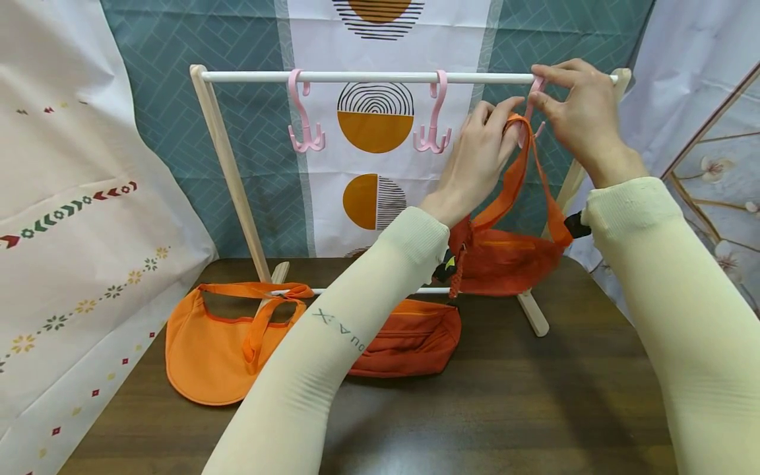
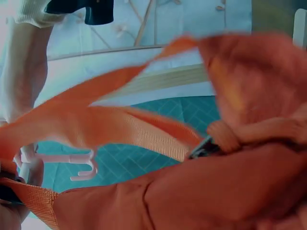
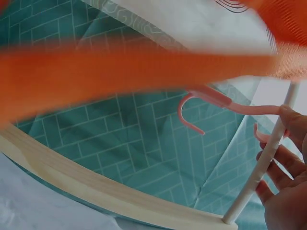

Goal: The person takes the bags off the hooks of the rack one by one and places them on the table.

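My left hand (image 1: 477,155) holds the orange strap of a rust-orange waist bag (image 1: 505,267) up against the right-hand pink hook (image 1: 537,87). The bag dangles below by this strap (image 1: 512,191); whether the strap sits on a prong is hidden by the fingers. My right hand (image 1: 584,119) pinches the top of that same hook, where it curves over the white rod (image 1: 368,77). In the right wrist view, my thumb and fingers are at the hook's upper bend, and a lower prong (image 3: 192,125) shows beneath the blurred strap. The left wrist view is mostly filled by bag fabric (image 2: 230,187).
Two more pink hooks, a left one (image 1: 306,122) and a middle one (image 1: 436,122), hang from the rod. The rack has wooden legs (image 1: 228,165). On the brown table (image 1: 475,422) lie a light-orange bag (image 1: 208,359) and a rust waist bag (image 1: 410,336), partly behind my left sleeve.
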A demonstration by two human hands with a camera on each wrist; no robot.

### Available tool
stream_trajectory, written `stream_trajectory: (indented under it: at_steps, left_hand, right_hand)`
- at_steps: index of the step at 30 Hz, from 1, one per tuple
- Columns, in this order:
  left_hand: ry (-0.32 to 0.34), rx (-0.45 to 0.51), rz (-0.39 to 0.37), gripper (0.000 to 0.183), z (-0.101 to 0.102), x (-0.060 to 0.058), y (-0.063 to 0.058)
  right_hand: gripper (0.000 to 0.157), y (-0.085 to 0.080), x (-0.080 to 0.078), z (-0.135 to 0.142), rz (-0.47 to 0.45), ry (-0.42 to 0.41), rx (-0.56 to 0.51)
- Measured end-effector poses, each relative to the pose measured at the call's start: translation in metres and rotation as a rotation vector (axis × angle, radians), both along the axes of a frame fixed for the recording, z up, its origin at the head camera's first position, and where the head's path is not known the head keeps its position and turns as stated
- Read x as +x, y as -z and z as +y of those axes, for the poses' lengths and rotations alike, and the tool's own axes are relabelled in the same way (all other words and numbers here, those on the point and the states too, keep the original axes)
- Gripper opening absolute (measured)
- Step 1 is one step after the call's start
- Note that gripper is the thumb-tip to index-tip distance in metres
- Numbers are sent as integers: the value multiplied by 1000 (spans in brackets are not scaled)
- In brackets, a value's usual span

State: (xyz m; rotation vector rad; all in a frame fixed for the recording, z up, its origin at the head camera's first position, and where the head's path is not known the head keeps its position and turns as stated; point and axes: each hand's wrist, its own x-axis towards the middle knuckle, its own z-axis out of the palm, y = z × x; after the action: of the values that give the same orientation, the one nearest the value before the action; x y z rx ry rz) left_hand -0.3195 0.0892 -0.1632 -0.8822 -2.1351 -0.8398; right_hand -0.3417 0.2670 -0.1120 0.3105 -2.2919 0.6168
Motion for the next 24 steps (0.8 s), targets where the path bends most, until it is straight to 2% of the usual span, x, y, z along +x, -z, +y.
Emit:
stream_trajectory:
  at_steps: [4,11,17,22,24]
  left_hand:
    - [0,-36,-2,40,-1,2,1]
    - [34,-136,-53,39,-5,10,1]
    - [30,-220,-42,38,-6,14,-1]
    - [37,-208,-34,38,-9,14,-1]
    - [36,-186,-39,37,-11,13,-2]
  right_hand:
    - [43,0,0,-1,8,-8,-2]
    - [45,0,3,1,-14,-36,17]
    - [51,0,9,3,-22,-80,23]
    - [45,5,24,3,95,-127,-64]
    - [40,9,36,7,94,-138,-63]
